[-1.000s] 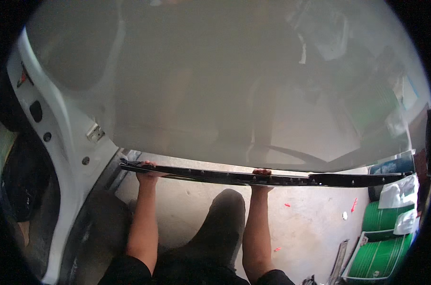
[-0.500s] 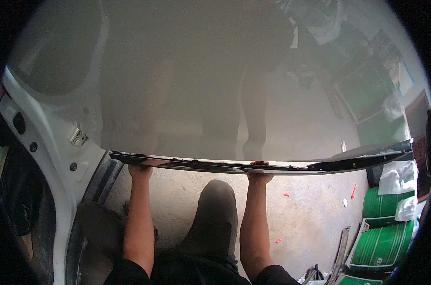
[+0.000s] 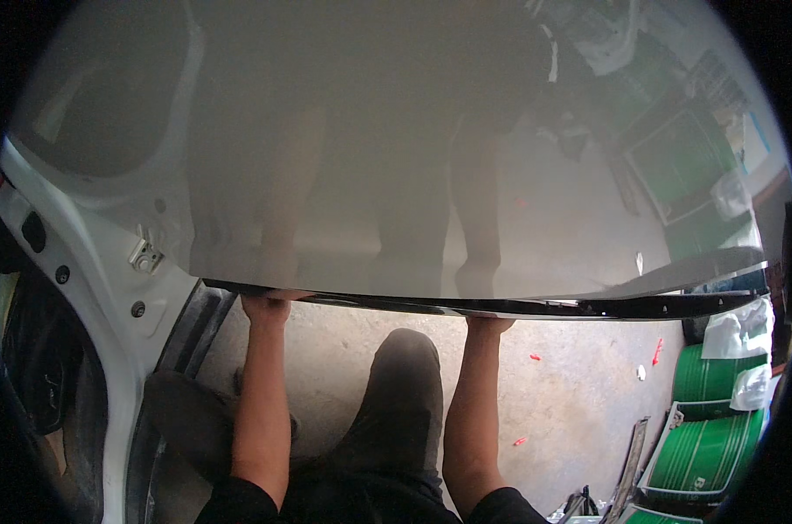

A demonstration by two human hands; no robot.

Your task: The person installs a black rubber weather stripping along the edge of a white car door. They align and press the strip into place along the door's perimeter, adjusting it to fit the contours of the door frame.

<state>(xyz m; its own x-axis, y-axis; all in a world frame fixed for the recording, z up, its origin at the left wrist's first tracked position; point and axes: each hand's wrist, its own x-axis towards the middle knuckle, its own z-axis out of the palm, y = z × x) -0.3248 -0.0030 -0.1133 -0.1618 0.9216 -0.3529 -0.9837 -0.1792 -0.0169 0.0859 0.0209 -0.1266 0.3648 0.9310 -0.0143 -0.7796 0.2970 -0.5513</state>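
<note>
A long black trim strip (image 3: 623, 308) runs along the lower edge of a glossy grey-beige car door panel (image 3: 352, 175). Near its left end, my left hand (image 3: 267, 308) grips the strip from below, fingers mostly tucked out of sight. Right of the middle, my right hand (image 3: 489, 324) holds the same strip from underneath, its fingers hidden behind it. The strip's left part lies close against the panel edge. Toward the right end a narrow gap shows between the two.
At the left stands the pale car body frame (image 3: 90, 253) with a metal bracket (image 3: 144, 256) and a dark sill (image 3: 191, 327). My knee (image 3: 406, 358) is below the strip. Green drums (image 3: 710, 450), white plastic wrap (image 3: 735, 330) and red scraps (image 3: 657, 352) are at the right.
The strip has tipped and come closer to the panel edge, narrowing the gap. Fingertips of my right hand, earlier visible above the strip, are now hidden. The view has shifted slightly.
</note>
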